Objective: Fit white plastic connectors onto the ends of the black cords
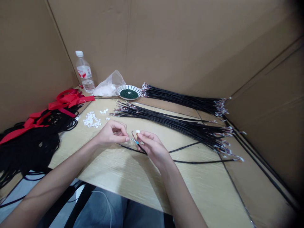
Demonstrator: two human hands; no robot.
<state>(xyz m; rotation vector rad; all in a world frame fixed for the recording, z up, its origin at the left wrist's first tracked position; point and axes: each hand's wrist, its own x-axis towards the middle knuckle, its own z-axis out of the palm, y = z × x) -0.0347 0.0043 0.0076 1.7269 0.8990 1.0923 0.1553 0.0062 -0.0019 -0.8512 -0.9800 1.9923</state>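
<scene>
The left hand [111, 133] and right hand [153, 146] work close together, their fingertips pinching a black cable [140, 149] near its thin coloured wires, a small white connector [137, 131] just above. Past the hands, on the wooden counter [152, 177], white connectors [91, 120] lie left, a bundle of black cables [171, 122] ahead, and a dish of green granules [129, 93] farther.

My right hand [153, 148] had a loose black wire [187, 161] across its way toward the bench's [209, 186] right edge, and a bundle of black cables [180, 126] blocked the way to the back. My left hand [111, 133] could pass along the near edge until tangled black cords [35, 148] stopped it at the left.
</scene>
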